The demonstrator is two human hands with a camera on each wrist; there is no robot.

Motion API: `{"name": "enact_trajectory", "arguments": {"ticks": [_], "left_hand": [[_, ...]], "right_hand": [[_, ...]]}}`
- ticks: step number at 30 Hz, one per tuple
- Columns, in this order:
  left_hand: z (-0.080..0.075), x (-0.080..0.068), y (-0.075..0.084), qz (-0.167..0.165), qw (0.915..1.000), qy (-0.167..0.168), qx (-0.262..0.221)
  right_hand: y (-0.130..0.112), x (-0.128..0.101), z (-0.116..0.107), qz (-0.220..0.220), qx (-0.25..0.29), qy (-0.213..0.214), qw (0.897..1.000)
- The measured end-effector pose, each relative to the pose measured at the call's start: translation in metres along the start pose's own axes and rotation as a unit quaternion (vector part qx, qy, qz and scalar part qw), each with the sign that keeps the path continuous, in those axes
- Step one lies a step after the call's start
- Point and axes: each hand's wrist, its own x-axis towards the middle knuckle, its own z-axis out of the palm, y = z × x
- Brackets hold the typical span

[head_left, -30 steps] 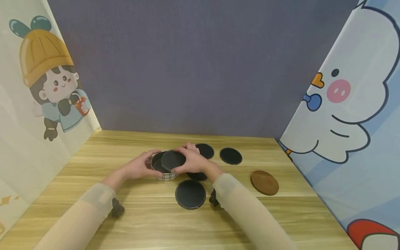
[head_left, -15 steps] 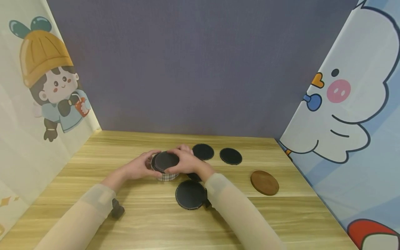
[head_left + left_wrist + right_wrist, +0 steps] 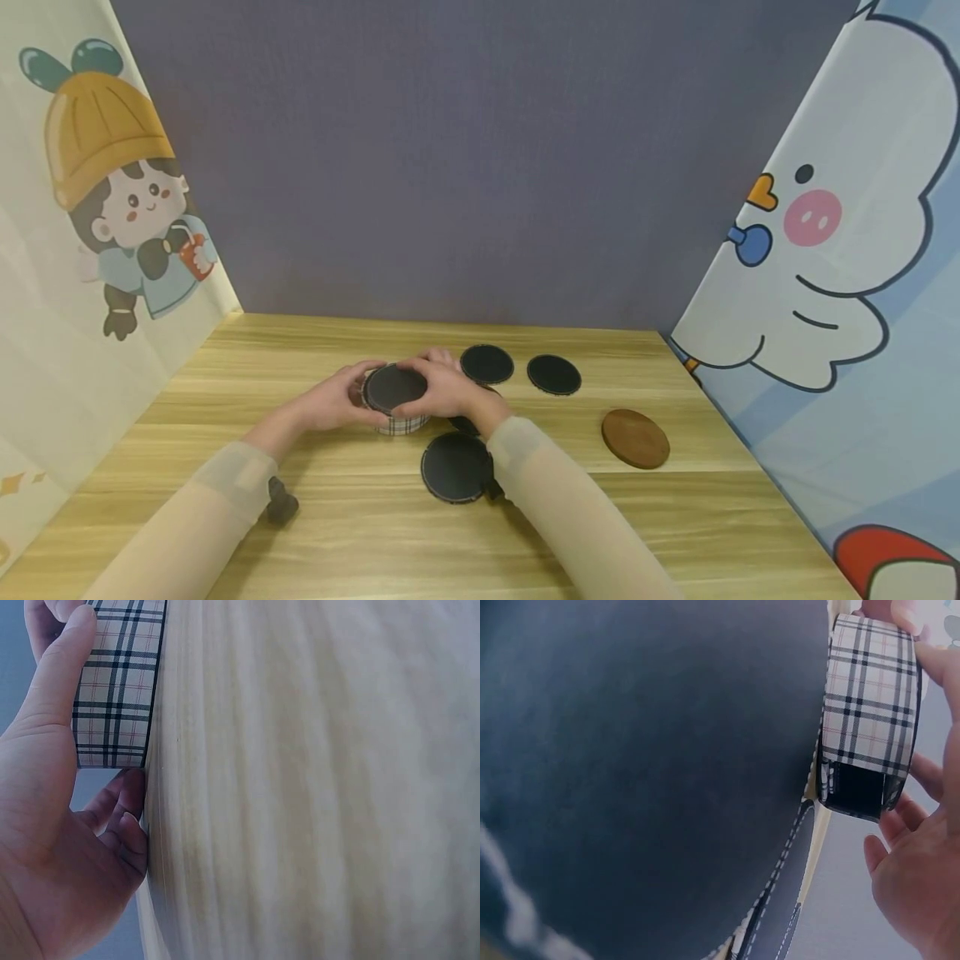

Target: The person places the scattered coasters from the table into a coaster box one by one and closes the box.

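A round, plaid-sided coaster holder (image 3: 402, 426) stands on the table left of centre. My left hand (image 3: 335, 400) grips it from the left; in the left wrist view the thumb lies along the plaid wall (image 3: 116, 690). A black round coaster (image 3: 392, 388) lies level over the holder's mouth. My right hand (image 3: 448, 390) holds this coaster by its right side, thumb at the front and fingers at the back. In the right wrist view the holder's wall (image 3: 870, 697) has a dark cut-out gap, with the right fingers around its upper edge.
Two black coasters lie at the back, one left (image 3: 487, 364) and one right (image 3: 553, 374). Another black coaster (image 3: 455, 468) lies in front, beside the right sleeve. A further coaster (image 3: 463, 424) is partly hidden under the right wrist. A brown disc (image 3: 635, 438) lies to the right.
My right hand has brought the black coaster leftward and down, from tilted at the holder's right side to level over its mouth. The left hand has stayed on the holder.
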Motion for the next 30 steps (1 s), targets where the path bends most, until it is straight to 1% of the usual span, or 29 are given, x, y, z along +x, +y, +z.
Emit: {"name": "enact_trajectory", "arguments": {"ticks": [2,5,12,17,23,30], "left_hand": [[0.000,0.000,0.000,-0.001,1.0000,-0.001,0.000],[0.000,0.000,0.000,0.007,1.0000,-0.004,-0.005],[0.000,-0.001,0.002,0.013,0.9998,-0.006,-0.013],[-0.001,-0.001,0.003,0.018,0.9996,-0.009,-0.019],[-0.001,0.000,0.001,0.022,0.9993,-0.014,-0.027],[-0.001,0.001,0.000,0.022,0.9995,-0.006,-0.022]], "right_hand": [[0.000,-0.001,0.000,-0.004,0.000,-0.001,1.000],[-0.001,-0.001,-0.001,-0.007,0.000,-0.004,1.000],[-0.002,-0.002,-0.001,-0.002,0.000,-0.013,1.000],[-0.001,-0.002,-0.002,-0.005,0.008,-0.014,1.000],[0.006,-0.008,-0.007,-0.014,0.026,-0.010,1.000],[0.015,-0.014,-0.010,-0.017,0.015,-0.010,1.000]]}}
